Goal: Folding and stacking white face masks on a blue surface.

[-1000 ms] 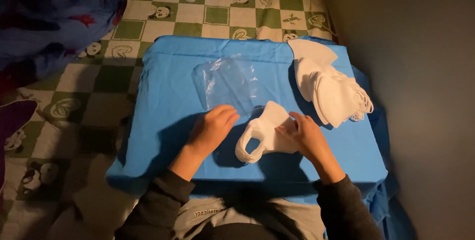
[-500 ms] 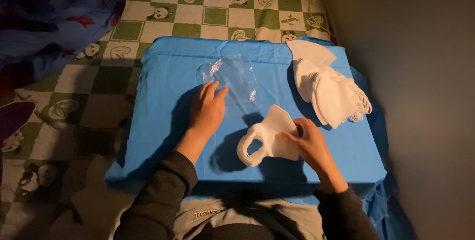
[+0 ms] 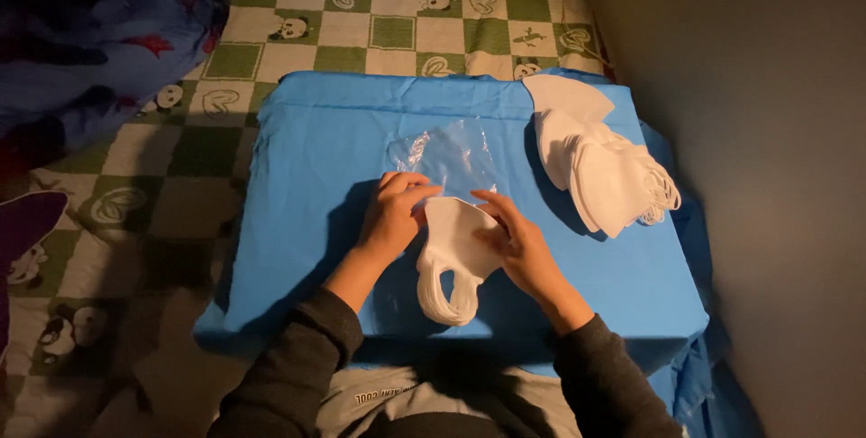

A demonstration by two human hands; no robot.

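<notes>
A green-and-cream checked floor mat (image 3: 379, 32), printed with small panda and heart motifs, is spreading under dim warm light around a low surface that a bright blue cloth (image 3: 316, 158) is covering, with a grey wall (image 3: 767, 176) running along the right side. At far left, a dark blue blanket with red star shapes (image 3: 81, 59) is lying bunched on the mat, well apart from the work. Moving in toward the centre, the person's left hand (image 3: 392, 217), coming out of a dark grey sleeve (image 3: 289, 375), is resting on the cloth with its fingers curled and its fingertips (image 3: 422, 194) pinching the upper left edge of a folded white face mask (image 3: 456, 244). That mask is lying flat near the middle of the blue cloth, its bundle of white ear loops (image 3: 446, 298) trailing toward the person. Just behind it, a clear plastic bag (image 3: 446, 154) is lying crumpled on the cloth, its near edge appearing to meet the top of the mask. The right hand (image 3: 519, 244) is pressing on the mask's right side, fingers extended and laid together over the fabric, thumb tucked beneath; whether it is gripping or only holding the mask down cannot be told. Farther right, near the cloth's edge, a fanned stack of white masks (image 3: 595, 163) is sitting apart from both hands.
</notes>
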